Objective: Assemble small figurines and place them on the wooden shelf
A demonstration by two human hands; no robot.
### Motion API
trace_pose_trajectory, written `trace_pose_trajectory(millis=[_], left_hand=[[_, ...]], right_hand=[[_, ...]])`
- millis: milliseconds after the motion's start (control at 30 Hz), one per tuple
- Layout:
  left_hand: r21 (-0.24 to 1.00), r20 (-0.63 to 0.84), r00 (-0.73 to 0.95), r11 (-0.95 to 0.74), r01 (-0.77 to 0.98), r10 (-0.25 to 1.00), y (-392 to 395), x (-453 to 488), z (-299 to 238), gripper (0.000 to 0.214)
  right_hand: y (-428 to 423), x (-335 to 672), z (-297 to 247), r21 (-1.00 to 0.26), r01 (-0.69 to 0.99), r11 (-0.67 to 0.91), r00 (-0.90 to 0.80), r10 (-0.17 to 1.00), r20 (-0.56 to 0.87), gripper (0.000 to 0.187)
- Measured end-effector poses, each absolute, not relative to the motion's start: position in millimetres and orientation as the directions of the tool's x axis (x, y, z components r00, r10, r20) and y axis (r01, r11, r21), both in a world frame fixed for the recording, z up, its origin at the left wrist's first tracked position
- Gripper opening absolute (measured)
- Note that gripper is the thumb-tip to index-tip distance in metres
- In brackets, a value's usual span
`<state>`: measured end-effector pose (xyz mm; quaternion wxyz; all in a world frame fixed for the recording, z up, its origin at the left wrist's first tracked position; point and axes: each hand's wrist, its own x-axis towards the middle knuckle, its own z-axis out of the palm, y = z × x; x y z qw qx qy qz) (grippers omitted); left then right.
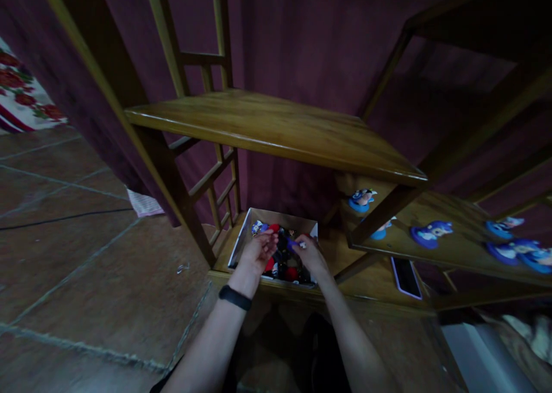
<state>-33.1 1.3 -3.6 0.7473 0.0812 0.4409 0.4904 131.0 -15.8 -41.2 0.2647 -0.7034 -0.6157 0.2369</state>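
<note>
A shallow white-walled cardboard box (245, 235) rests on the lowest wooden shelf, filled with small red, black, purple and white items that are hard to make out singly. Over its left half is my left hand (259, 250), palm partly turned up, fingers loosely bent, with nothing visible in it. My right hand (309, 254), over the right half, pinches a small purple figurine (293, 243); the fingers hide part of it. A dark band (235, 297) circles my left wrist.
Several small figurines on blue and purple bases, one a purple figurine (431, 233), stand on the right-hand shelf. A phone (406, 277) lies below them. A wooden shelf board (276, 126) overhangs the box. Tiled floor (86, 289) and a thin cable (64, 219) are at left.
</note>
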Motion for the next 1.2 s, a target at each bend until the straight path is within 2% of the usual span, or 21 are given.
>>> trace_pose_trajectory(millis=[67, 133, 233, 300, 400, 500, 567, 633, 833, 967, 1067, 1200], left_hand=[[0.565, -0.621, 0.165, 0.583, -0.583, 0.767, -2.8, -25.8, -6.7, 0.013], [0.547, -0.639, 0.232, 0.645, -0.534, 0.734, -6.5, -18.7, -8.9, 0.009], [0.517, -0.592, 0.307, 0.643, -0.565, 0.746, -8.9, -11.6, -11.9, 0.01], [0.527, -0.55, 0.292, 0.596, -0.606, 0.782, -8.1, -10.1, -14.0, 0.007], [0.555, -0.514, 0.233, 0.527, -0.644, 0.826, -5.1, -11.5, -15.6, 0.019], [0.568, -0.496, 0.207, 0.496, -0.657, 0.843, -3.4, -13.7, -13.3, 0.026], [0.579, -0.478, 0.201, 0.479, -0.659, 0.855, -3.8, -14.6, -10.5, 0.025], [0.587, -0.465, 0.207, 0.475, -0.656, 0.861, -4.6, -14.9, -8.4, 0.024], [0.592, -0.485, 0.211, 0.496, -0.635, 0.849, -3.8, -11.3, -12.2, 0.023], [0.6, -0.499, 0.217, 0.516, -0.611, 0.839, -5.8, -3.4, -18.6, 0.025], [0.6, -0.515, 0.214, 0.527, -0.602, 0.83, -9.4, 3.6, -20.7, 0.018], [0.531, -0.535, 0.235, 0.539, -0.654, 0.812, -10.6, 8.0, -18.4, 0.013]], right_hand=[[-13.2, 131.5, -34.2, -0.756, 0.653, 0.047, 0.092, 0.986, 0.141, 0.014], [-14.7, 128.5, -27.2, -0.782, 0.6, 0.168, 0.052, 0.967, 0.249, 0.015], [-22.1, 120.8, -18.9, -0.785, 0.568, 0.248, -0.007, 0.955, 0.297, 0.017], [-26.7, 116.7, -15.3, -0.803, 0.531, 0.27, -0.045, 0.955, 0.292, 0.018], [-29.3, 115.5, -12.1, -0.902, 0.379, 0.207, -0.003, 0.975, 0.223, 0.022], [-27.3, 121.1, -11.8, -0.999, 0.026, 0.032, 0.14, 0.99, 0.036, 0.03], [-24.9, 127.2, -13.5, -0.976, -0.215, -0.032, 0.181, 0.981, -0.072, 0.036], [-23.0, 133.2, -16.7, -0.943, -0.33, -0.048, 0.197, 0.973, -0.119, 0.039], [-25.2, 133.8, -25.6, -0.965, -0.199, -0.17, 0.146, 0.969, -0.201, 0.033], [-27.5, 122.7, -24.1, -0.996, -0.053, -0.07, 0.063, 0.995, -0.073, 0.036], [-27.1, 116.6, -22.5, -0.997, 0.07, 0.043, 0.036, 0.998, 0.045, 0.034], [-26.4, 113.7, -22.1, -0.981, 0.177, 0.083, 0.03, 0.995, 0.09, 0.033]])
